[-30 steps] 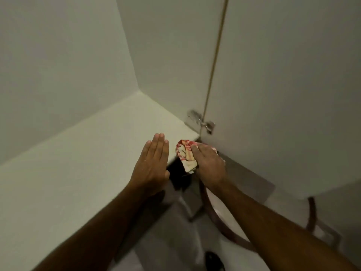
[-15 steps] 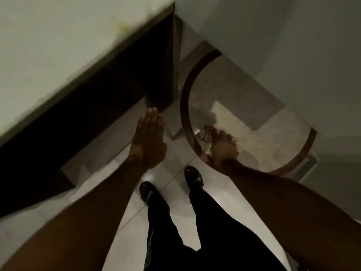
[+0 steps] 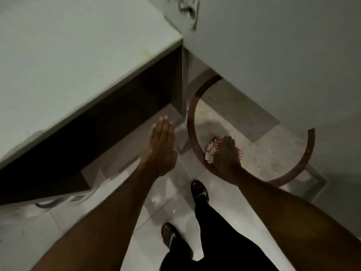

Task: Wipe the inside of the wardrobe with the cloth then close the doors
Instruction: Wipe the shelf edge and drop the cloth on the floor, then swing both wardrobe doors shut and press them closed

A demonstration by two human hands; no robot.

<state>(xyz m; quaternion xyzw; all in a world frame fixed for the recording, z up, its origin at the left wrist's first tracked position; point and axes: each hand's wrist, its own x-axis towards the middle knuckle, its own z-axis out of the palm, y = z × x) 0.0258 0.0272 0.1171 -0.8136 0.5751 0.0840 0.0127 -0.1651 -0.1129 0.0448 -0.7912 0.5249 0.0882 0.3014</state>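
The wardrobe's white shelf (image 3: 68, 61) fills the upper left, with a dark gap beneath its front edge. Its open door (image 3: 273, 55) hangs at the upper right, and a metal hinge (image 3: 188, 10) sits at the door's top corner. My left hand (image 3: 161, 151) is flat with the fingers held together, below and in front of the shelf edge, holding nothing. My right hand (image 3: 227, 155) grips a bunched red-and-white cloth (image 3: 211, 151) and hovers above the floor, away from the shelf.
Below the door the floor shows a dark red ring pattern (image 3: 192, 122) on speckled stone. Glossy white tiles (image 3: 160, 202) lie under me. My legs in black trousers (image 3: 214, 241) and black sandals (image 3: 199, 192) stand at the bottom centre.
One second ago both hands were at the shelf's front edge by the hinge. The view has tipped down to the floor, then lifted slightly; both hands hang lower, off the shelf, cloth still held.
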